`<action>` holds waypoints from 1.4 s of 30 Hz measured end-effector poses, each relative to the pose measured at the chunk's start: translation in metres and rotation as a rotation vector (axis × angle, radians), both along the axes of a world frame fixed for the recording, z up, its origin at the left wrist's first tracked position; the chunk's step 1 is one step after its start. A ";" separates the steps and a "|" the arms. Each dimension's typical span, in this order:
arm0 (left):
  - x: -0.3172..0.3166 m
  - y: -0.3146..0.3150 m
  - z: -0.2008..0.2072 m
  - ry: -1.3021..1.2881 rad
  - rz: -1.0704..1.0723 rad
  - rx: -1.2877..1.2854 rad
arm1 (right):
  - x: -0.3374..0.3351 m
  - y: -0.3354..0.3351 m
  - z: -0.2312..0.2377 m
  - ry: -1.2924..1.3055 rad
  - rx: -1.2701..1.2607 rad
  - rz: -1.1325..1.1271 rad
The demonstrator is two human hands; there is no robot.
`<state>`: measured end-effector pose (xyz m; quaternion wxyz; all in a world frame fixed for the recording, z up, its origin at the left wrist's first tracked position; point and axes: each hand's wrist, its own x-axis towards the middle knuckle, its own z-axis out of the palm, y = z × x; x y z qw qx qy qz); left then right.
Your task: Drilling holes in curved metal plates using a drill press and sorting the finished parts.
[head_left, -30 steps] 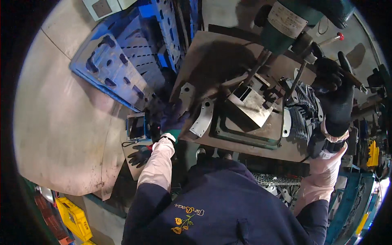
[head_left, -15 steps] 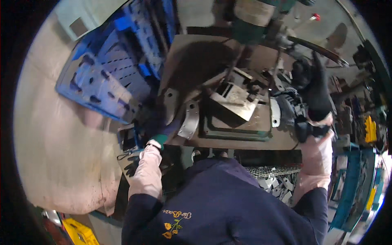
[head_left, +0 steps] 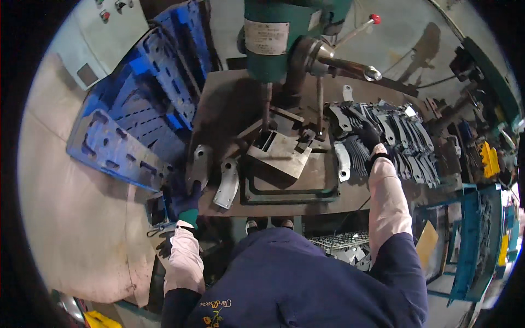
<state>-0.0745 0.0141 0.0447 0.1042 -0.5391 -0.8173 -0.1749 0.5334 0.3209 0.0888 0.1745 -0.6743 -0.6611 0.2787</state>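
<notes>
One by one, best to lift curved metal plates from stacked rows, right side of worktable, leaving neighbours aligned. Apparently touching rows with gloved right hand; too dark to tell opening or grip. Touching separate curved plate, left side, with left hand, thumb out; cannot tell whether clamped. Between, note steel fixture beneath green drill press.

The brown counter carries a green machine base, a silver plate and rows of curved metal plates
</notes>
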 end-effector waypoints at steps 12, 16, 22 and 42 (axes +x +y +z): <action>0.094 -0.034 0.015 -0.184 -0.008 -0.068 | -0.003 0.019 -0.055 -0.647 0.379 0.183; 0.112 -0.038 -0.002 -0.183 -0.176 0.145 | -0.011 0.010 -0.043 -0.786 0.534 0.363; 0.169 -0.036 0.047 -0.286 -0.493 0.086 | 0.008 -0.030 0.043 -0.331 0.476 0.260; 0.230 0.015 0.099 -0.641 -0.953 -0.082 | -0.112 -0.175 0.097 0.613 -0.287 0.378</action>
